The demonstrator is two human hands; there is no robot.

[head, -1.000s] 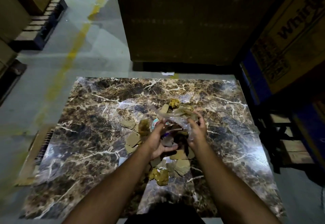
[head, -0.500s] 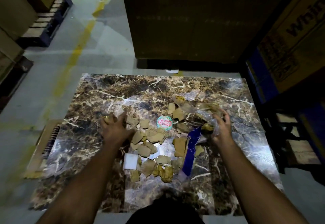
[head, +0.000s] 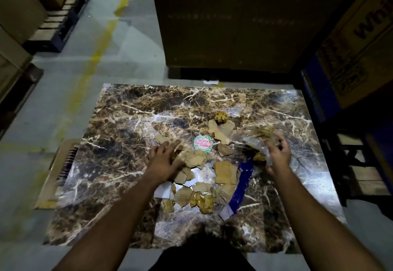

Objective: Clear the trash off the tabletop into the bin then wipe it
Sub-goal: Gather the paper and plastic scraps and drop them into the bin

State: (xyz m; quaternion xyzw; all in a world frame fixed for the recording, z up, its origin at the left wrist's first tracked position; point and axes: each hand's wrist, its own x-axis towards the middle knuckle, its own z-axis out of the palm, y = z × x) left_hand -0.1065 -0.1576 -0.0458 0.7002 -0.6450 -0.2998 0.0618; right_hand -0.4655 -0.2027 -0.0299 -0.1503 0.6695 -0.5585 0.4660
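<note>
Trash gathered on the marbled worktop (head: 119, 126)

Torn cardboard scraps (head: 192, 160) are spread at the frame's centre, and the left hand (head: 163, 160) is laid flat on their left part, fingers (head: 170, 146) straight and spread. At centre right, a crumpled clear plastic wrapper (head: 258, 145) is clutched in the right hand (head: 277, 157), fingers curled round it. A blue wrapper (head: 242, 183) lies just below.

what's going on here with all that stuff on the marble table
A person is clearing trash off a marble tabletop. The left hand lies spread over a pile of torn cardboard scraps, seemingly gathering them. The right hand grips a crumpled clear plastic bag with yellowish crumpled bits in it. A round sticker, a blue wrapper and more scraps lie between the hands. No bin is in view, and no wiping has started.
</note>
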